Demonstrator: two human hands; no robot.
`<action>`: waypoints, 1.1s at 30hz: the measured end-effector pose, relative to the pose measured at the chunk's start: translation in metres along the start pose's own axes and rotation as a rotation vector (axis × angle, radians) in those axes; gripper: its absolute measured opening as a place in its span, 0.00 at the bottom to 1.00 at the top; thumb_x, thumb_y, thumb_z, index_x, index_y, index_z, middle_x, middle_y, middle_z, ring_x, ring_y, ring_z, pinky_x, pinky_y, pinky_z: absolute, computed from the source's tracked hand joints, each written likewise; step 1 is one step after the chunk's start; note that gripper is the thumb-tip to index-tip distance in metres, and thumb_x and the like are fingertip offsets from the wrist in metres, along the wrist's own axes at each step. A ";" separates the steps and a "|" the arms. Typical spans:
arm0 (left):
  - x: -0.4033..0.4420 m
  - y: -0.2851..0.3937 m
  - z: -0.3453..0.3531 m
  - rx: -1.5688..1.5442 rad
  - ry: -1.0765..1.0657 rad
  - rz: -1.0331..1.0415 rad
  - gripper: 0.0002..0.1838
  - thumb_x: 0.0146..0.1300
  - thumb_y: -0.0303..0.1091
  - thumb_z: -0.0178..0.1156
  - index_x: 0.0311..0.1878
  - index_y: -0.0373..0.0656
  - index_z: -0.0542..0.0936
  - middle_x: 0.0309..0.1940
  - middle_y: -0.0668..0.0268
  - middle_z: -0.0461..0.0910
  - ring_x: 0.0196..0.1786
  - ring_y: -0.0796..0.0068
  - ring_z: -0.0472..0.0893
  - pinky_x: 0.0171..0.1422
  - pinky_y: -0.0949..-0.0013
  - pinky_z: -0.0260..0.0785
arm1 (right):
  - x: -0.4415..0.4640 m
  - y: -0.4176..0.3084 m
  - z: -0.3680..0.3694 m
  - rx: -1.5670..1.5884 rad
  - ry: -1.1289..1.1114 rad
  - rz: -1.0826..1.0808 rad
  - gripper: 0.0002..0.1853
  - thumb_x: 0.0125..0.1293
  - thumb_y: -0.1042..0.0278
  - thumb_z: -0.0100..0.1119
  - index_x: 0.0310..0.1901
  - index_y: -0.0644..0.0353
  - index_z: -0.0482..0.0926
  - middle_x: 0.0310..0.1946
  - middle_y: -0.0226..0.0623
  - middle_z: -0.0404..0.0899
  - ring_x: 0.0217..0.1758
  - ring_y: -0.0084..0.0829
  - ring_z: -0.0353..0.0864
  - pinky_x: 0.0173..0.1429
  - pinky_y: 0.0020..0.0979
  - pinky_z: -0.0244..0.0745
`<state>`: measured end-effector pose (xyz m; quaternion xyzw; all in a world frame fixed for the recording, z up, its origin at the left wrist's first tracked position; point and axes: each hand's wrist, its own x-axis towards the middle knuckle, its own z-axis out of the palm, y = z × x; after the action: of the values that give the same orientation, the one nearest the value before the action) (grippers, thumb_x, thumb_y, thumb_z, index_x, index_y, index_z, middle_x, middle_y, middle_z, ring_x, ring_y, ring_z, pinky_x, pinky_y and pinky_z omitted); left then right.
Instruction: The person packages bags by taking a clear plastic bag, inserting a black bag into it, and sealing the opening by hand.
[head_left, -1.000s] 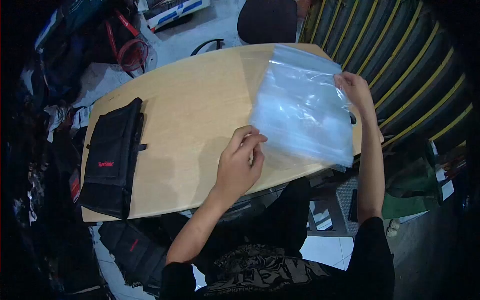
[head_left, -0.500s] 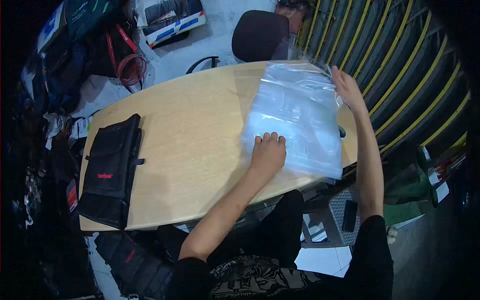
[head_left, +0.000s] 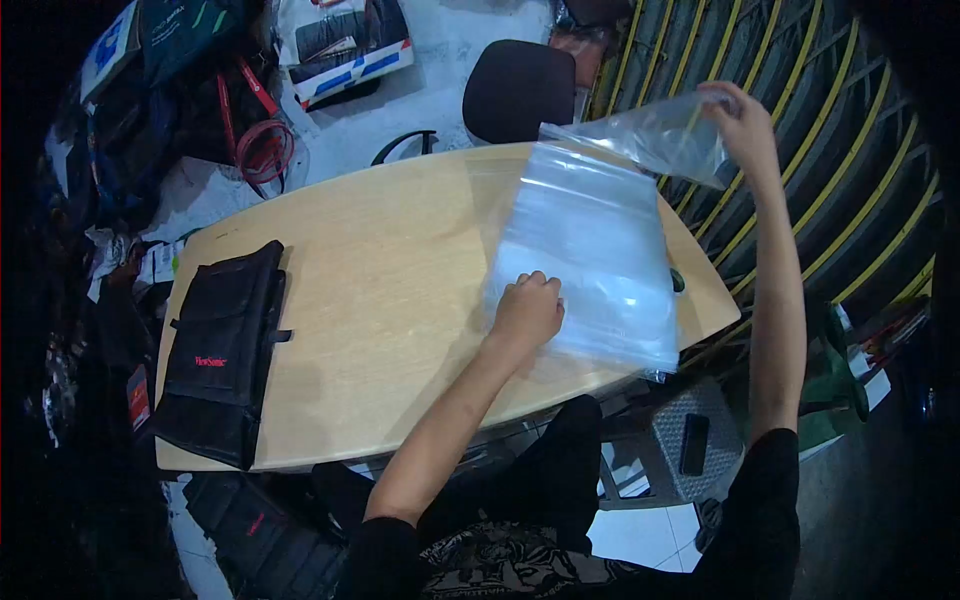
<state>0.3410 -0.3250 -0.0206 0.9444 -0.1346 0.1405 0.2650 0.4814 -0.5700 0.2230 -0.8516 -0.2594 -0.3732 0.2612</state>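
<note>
A stack of clear plastic bags [head_left: 595, 225] lies on the right part of the wooden table. My left hand [head_left: 528, 312] rests on the lower left of the stack, its fingers curled and closed against the plastic. Up at the right, my right hand [head_left: 742, 128] grips the corner of a single clear plastic bag [head_left: 650, 137], which is lifted and stretched out from the stack's top edge. On the left side of the table lies a black ViewSonic carrying case [head_left: 215, 355], away from both hands.
The wooden table [head_left: 385, 290] has a curved edge. Beyond it stand a dark chair [head_left: 520, 90] and a wrapped package [head_left: 345, 50]. Black and yellow curved bars [head_left: 800, 130] line the right. A phone [head_left: 694, 445] rests on a grey stool [head_left: 668, 425]; another black case [head_left: 265, 525] lies below.
My right hand has moved up and right, pulling the bag's corner out from the stack. My left hand stays on the stack, fingers more curled. The view has shifted slightly.
</note>
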 end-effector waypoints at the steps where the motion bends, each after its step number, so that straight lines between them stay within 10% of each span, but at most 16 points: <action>1: 0.000 0.000 0.000 -0.040 0.032 -0.005 0.13 0.58 0.29 0.61 0.46 0.36 0.82 0.42 0.50 0.80 0.46 0.51 0.80 0.52 0.55 0.74 | 0.010 -0.005 -0.010 0.014 -0.018 0.016 0.15 0.66 0.63 0.57 0.51 0.57 0.81 0.34 0.39 0.84 0.38 0.26 0.83 0.42 0.30 0.75; 6: 0.019 -0.013 -0.002 -0.311 0.241 -0.130 0.19 0.59 0.33 0.63 0.52 0.38 0.79 0.44 0.50 0.81 0.46 0.55 0.81 0.51 0.61 0.75 | 0.047 -0.043 -0.062 0.327 -0.112 0.053 0.14 0.67 0.62 0.56 0.50 0.57 0.82 0.33 0.30 0.82 0.33 0.19 0.79 0.34 0.23 0.68; 11: 0.043 -0.026 -0.029 -1.256 0.169 -0.347 0.45 0.57 0.42 0.69 0.71 0.32 0.56 0.58 0.51 0.73 0.54 0.65 0.77 0.48 0.61 0.74 | 0.066 -0.072 -0.115 0.675 -0.138 -0.012 0.14 0.68 0.64 0.58 0.49 0.63 0.80 0.37 0.28 0.80 0.38 0.18 0.77 0.42 0.22 0.72; 15: 0.072 -0.016 -0.024 -1.175 0.343 -0.296 0.59 0.49 0.37 0.75 0.74 0.34 0.42 0.66 0.37 0.56 0.67 0.44 0.63 0.69 0.55 0.61 | 0.079 -0.080 -0.160 0.645 -0.109 0.003 0.15 0.69 0.63 0.58 0.52 0.62 0.80 0.41 0.31 0.81 0.41 0.20 0.78 0.47 0.22 0.72; 18: 0.111 -0.023 -0.005 -0.495 0.797 -0.256 0.63 0.45 0.36 0.77 0.74 0.32 0.39 0.68 0.38 0.55 0.63 0.43 0.68 0.63 0.56 0.68 | 0.072 -0.096 -0.170 0.652 -0.085 -0.036 0.17 0.70 0.62 0.57 0.55 0.61 0.79 0.43 0.30 0.81 0.42 0.18 0.77 0.47 0.20 0.72; 23: 0.153 -0.054 -0.014 -0.865 0.400 -0.027 0.30 0.49 0.28 0.71 0.58 0.39 0.76 0.48 0.53 0.81 0.51 0.56 0.81 0.56 0.62 0.72 | 0.069 -0.082 -0.182 0.501 -0.057 0.048 0.17 0.69 0.63 0.58 0.55 0.62 0.79 0.44 0.29 0.81 0.45 0.18 0.78 0.48 0.19 0.74; 26: 0.170 -0.074 0.004 -0.574 0.513 0.256 0.24 0.50 0.25 0.67 0.54 0.41 0.79 0.41 0.54 0.84 0.43 0.57 0.84 0.51 0.62 0.73 | 0.079 -0.062 -0.193 0.611 -0.112 0.054 0.17 0.69 0.62 0.58 0.55 0.61 0.79 0.43 0.28 0.81 0.45 0.18 0.79 0.48 0.19 0.75; 29: 0.175 -0.077 0.001 -0.692 0.258 -0.070 0.23 0.49 0.23 0.66 0.52 0.39 0.80 0.49 0.50 0.81 0.51 0.52 0.81 0.55 0.61 0.72 | 0.084 -0.040 -0.196 0.536 0.033 0.126 0.18 0.69 0.61 0.58 0.56 0.60 0.78 0.45 0.29 0.81 0.43 0.19 0.78 0.47 0.21 0.74; 33: 0.158 -0.071 -0.014 -0.425 0.235 0.235 0.34 0.47 0.27 0.70 0.61 0.38 0.72 0.66 0.48 0.66 0.67 0.48 0.66 0.68 0.58 0.63 | 0.089 -0.016 -0.192 0.618 0.089 0.159 0.17 0.69 0.61 0.58 0.55 0.61 0.79 0.46 0.29 0.82 0.45 0.19 0.80 0.46 0.20 0.74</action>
<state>0.5080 -0.2872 0.0109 0.8227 -0.2380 0.2477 0.4530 0.4268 -0.6589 0.4081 -0.7325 -0.2812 -0.2920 0.5468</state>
